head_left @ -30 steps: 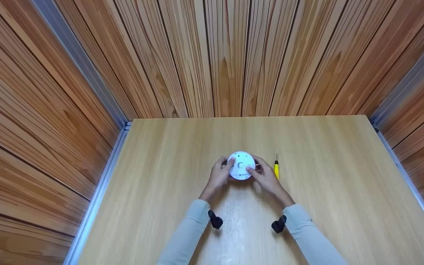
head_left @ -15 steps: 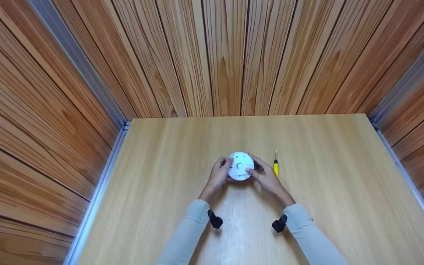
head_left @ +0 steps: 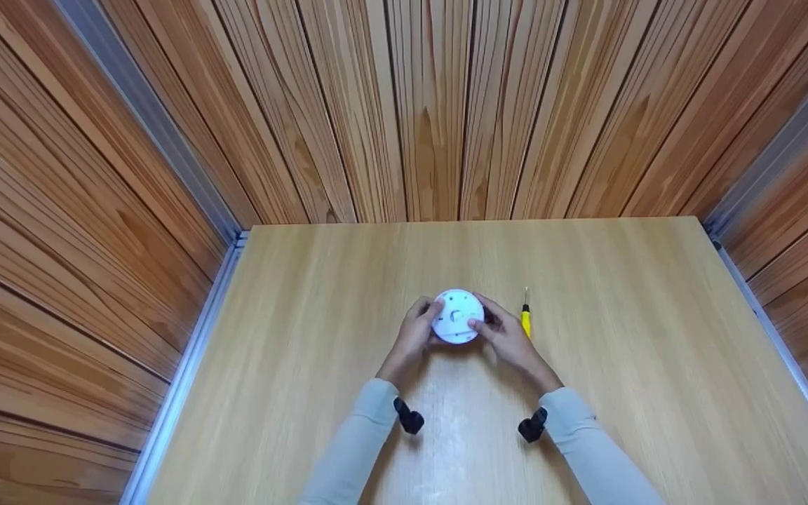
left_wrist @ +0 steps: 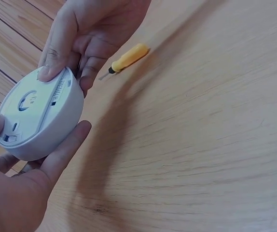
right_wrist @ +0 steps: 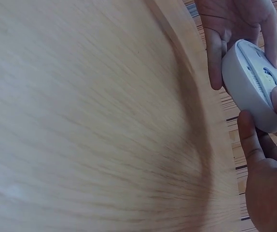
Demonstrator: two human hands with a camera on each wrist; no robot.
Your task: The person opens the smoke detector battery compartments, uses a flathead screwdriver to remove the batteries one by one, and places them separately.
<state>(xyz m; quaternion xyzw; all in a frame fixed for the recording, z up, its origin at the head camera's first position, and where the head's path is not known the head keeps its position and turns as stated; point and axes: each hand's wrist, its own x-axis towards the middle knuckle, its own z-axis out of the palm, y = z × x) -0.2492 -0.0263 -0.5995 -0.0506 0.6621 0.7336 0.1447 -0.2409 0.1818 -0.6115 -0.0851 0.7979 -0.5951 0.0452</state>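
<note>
Forearms [head_left: 355, 449] slant inward, left hand [head_left: 416, 328] and right hand [head_left: 507, 335] both holding a white disc [head_left: 458, 308], thumbs [left_wrist: 54, 60] on its face.

Against the picture from a second ago, the white disc [head_left: 457, 331] sits a touch further left in the head view. My left grip [head_left: 414, 332] lies slightly further left with it, and its thumb [head_left: 437, 308] rests nearer the rim, covering a little less of the face. The head view itself stands a trifle differently: the far edge of my bench [head_left: 348, 280] appears marginally higher.
</note>
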